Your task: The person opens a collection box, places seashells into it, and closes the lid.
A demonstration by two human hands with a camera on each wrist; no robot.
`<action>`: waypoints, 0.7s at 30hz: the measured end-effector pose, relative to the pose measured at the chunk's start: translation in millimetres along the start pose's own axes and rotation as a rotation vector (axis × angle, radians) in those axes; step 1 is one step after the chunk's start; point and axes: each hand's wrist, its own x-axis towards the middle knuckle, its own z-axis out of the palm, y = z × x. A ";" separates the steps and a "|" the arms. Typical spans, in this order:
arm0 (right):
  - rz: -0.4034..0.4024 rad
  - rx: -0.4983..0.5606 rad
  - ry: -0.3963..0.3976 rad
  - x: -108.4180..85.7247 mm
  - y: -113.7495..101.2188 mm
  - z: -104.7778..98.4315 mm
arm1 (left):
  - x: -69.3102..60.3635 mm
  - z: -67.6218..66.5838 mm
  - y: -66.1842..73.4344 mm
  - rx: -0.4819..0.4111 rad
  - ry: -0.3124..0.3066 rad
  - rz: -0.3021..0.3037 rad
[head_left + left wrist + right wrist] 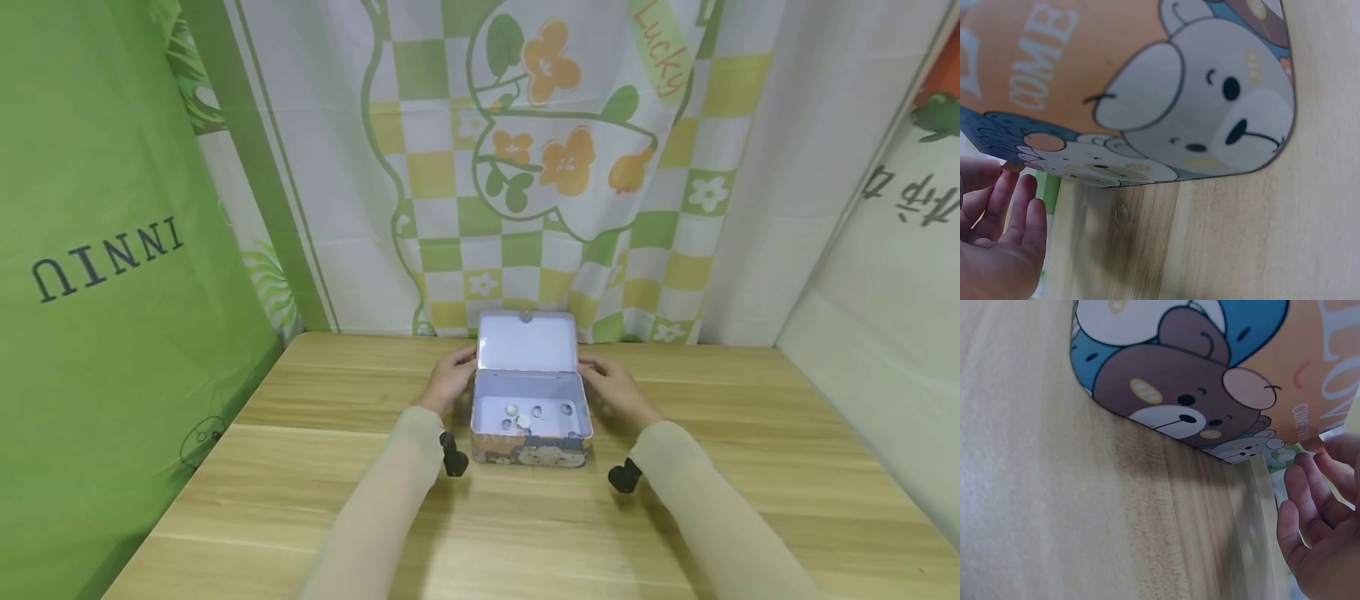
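A printed tin box (532, 450) with a hinged lid (527, 342) standing up stands on the table. Several small round pieces (522, 422), whitish and grey, lie on its floor, too small to tell their kind. At the rear left corner, the left hand (450, 379) pinches the tin's edge near the hinge; in the left wrist view its thumb and forefinger (1007, 165) meet there, the other fingers loosely bent. The right hand (617, 387) does likewise at the rear right corner, its thumb (1341, 447) against the edge. The exact grip is partly hidden.
The wood-grain table (675, 533) ends at a patterned curtain (517, 250) just behind the tin. A green cloth (97, 292) hangs on the left, a pale cloth (885, 292) on the right. Black wrist cameras (453, 457) sit below both sleeves.
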 end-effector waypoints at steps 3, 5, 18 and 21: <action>-0.023 -0.026 0.029 0.3 -1.7 1.4 | -0.4 -0.1 0.9 -0.046 0.004 0.008; -0.043 -0.040 0.049 0.7 -2.5 1.9 | -0.6 -0.3 1.3 -0.060 0.011 0.024; -0.140 -0.067 0.114 0.1 -3.5 3.6 | -2.7 -2.5 3.5 -0.122 0.017 0.078; -0.180 -0.116 0.135 -0.8 -4.3 3.6 | -3.0 -3.4 4.0 -0.130 0.013 0.077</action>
